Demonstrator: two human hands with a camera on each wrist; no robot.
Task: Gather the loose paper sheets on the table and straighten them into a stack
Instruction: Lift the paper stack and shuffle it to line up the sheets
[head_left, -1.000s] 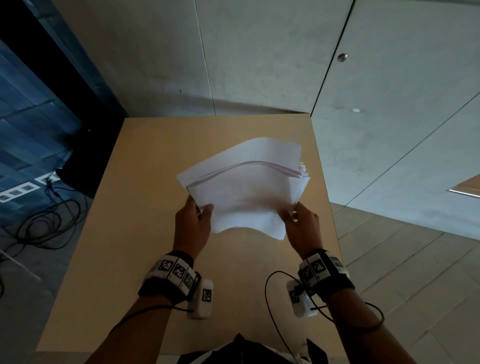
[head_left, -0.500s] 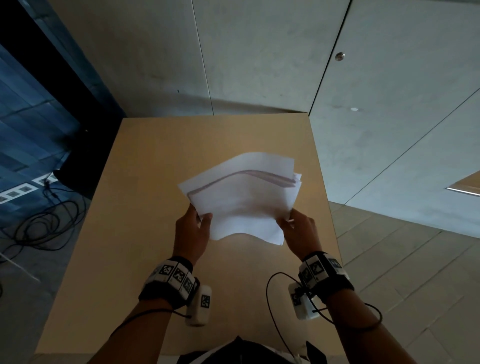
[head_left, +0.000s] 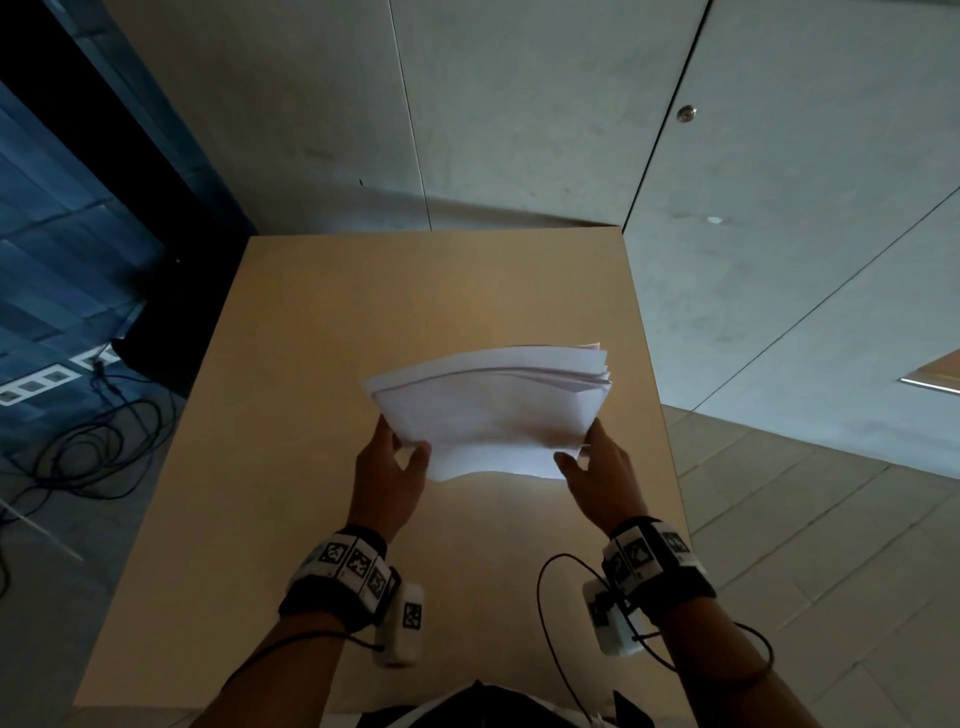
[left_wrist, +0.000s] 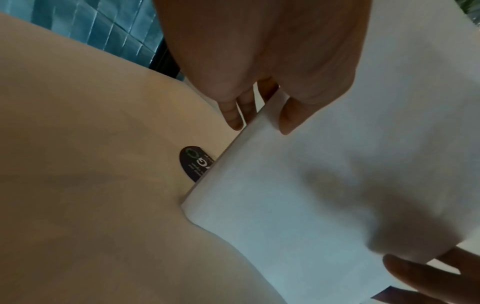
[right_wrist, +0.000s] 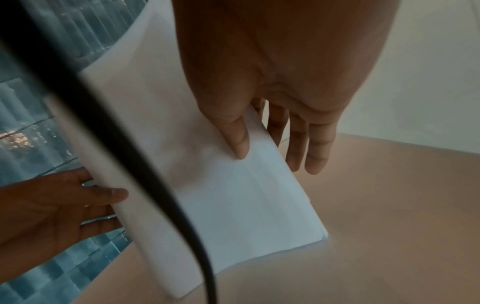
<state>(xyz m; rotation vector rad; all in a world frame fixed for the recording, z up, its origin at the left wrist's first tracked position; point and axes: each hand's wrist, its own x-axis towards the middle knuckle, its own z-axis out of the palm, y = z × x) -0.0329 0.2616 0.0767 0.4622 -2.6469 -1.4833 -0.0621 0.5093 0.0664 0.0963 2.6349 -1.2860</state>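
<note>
A stack of white paper sheets (head_left: 488, 410) is held over the middle right of the tan table (head_left: 337, 322), tilted with its far edge away from me. My left hand (head_left: 397, 460) pinches its near left corner, thumb (left_wrist: 288, 115) on top and fingers underneath. My right hand (head_left: 584, 457) pinches the near right corner the same way, thumb (right_wrist: 239, 142) on the top sheet. The sheets' right edges (head_left: 602, 371) still fan slightly. The far corner (right_wrist: 322, 234) lies close to the tabletop; I cannot tell if it touches.
A black round sticker (left_wrist: 196, 162) sits on the tabletop by the stack's left edge. The table's right edge (head_left: 654, 415) is close to my right hand. Cables (head_left: 88, 441) lie on the floor to the left. A grey wall (head_left: 519, 130) stands behind the table.
The sheets have drawn together, and the sheet that stuck out at the far side has sunk into the stack. Both hands keep their hold on the near corners.
</note>
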